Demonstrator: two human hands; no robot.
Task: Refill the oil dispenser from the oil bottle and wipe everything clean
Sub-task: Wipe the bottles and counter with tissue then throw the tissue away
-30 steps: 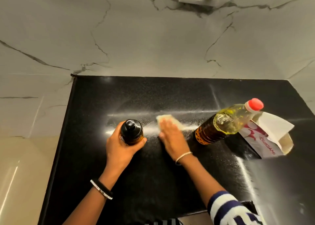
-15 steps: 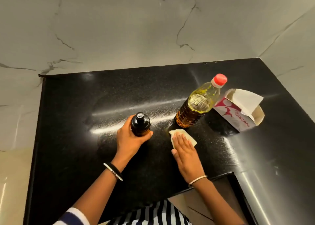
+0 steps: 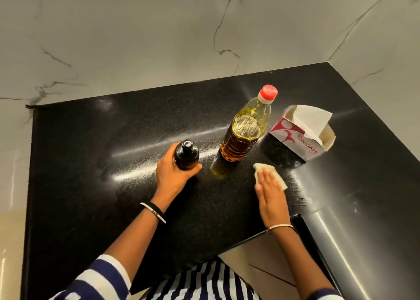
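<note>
On the black counter a dark oil dispenser is seen upright, left of the middle. It is held by the left hand, whose grip is closed round its body, with the thumb on the right side and the fingers wrapped round the left. The oil bottle, closed with a red cap and partly filled with amber oil, is placed just right of the dispenser and a little farther away, not touching it. A yellowish patch is seen on the counter at the bottle's near-left foot.

The right hand is laid flat on a folded pale tissue, which is pressed to the counter near and right of the bottle. Its grip is fully open, with the fingers straight and together and nothing clasped. An opened tissue box with a white sheet standing out of it is set right of the bottle, beyond the tissue.
</note>
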